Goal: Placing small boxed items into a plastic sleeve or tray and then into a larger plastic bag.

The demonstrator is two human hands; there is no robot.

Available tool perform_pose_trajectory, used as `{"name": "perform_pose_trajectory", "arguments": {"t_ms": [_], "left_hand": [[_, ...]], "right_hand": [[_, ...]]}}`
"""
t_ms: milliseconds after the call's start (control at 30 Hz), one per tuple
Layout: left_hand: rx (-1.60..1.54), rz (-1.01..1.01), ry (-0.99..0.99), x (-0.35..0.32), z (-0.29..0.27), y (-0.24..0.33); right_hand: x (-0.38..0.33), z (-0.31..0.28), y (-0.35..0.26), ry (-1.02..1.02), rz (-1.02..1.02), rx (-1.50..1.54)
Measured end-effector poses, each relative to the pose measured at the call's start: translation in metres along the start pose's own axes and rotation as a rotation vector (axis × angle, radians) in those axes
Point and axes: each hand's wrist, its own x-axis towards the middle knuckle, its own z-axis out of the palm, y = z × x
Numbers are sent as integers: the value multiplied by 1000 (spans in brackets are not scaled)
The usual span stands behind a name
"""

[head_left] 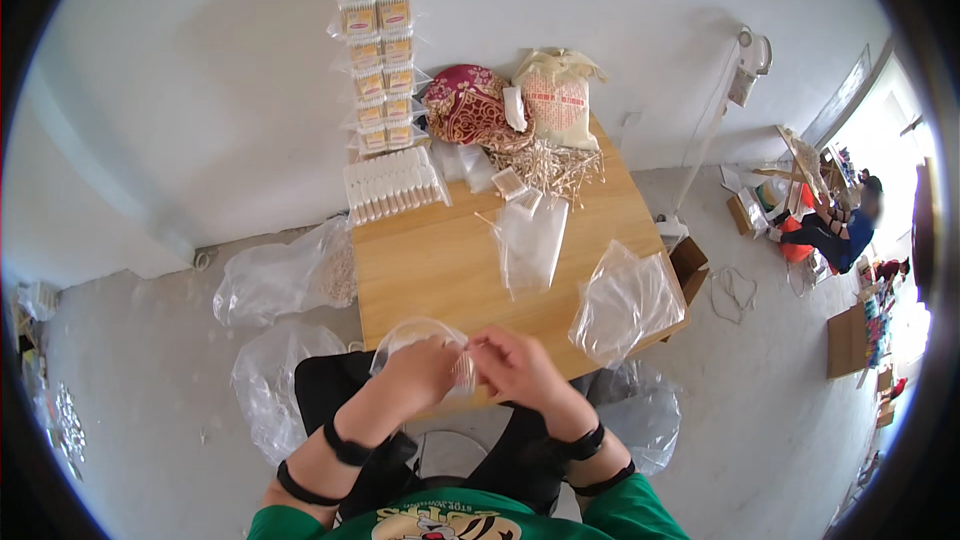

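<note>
At the near edge of the wooden table [440, 270], my left hand [422, 368] is closed on a clear plastic bag [408, 330]. A small striped bundle that looks like cotton swabs [463, 372] shows inside the plastic, between my hands. My right hand [512, 365] is right beside it, fingers bent at the bag's edge and smeared by motion; what they pinch, if anything, is hidden. Farther back lies a heap of loose cotton swabs [560, 172], with small swab bundles [510, 183] at its front and flat clear bags [530, 245] nearer me.
Packed swab bags [378, 55] stand in a tall double column at the back left, behind a row of white swab packs [395, 185]. A patterned red cloth [468, 105] and a cream sack [555, 105] sit behind the heap. More clear plastic [625, 305] lies at the right edge.
</note>
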Motion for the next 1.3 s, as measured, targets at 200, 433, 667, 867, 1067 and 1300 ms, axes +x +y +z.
{"name": "perform_pose_trajectory", "arguments": {"t_ms": [200,433,667,867,1067,1300], "left_hand": [[-196,59,137,-19,-4,-5],[-301,132,61,-12,-6,-12],[-314,42,-7,-7,-25,1],[-259,94,157,-21,-5,-7],[-201,248,294,-53,-30,2],[197,193,508,-88,-12,-7]], "right_hand": [[159,-106,99,533,-246,-727],[286,-147,152,621,-184,-1227],[304,-141,149,540,-17,-1136],[224,-136,118,500,-55,175],[88,-92,40,452,-163,297],[-2,-16,-24,284,-501,-228]]}}
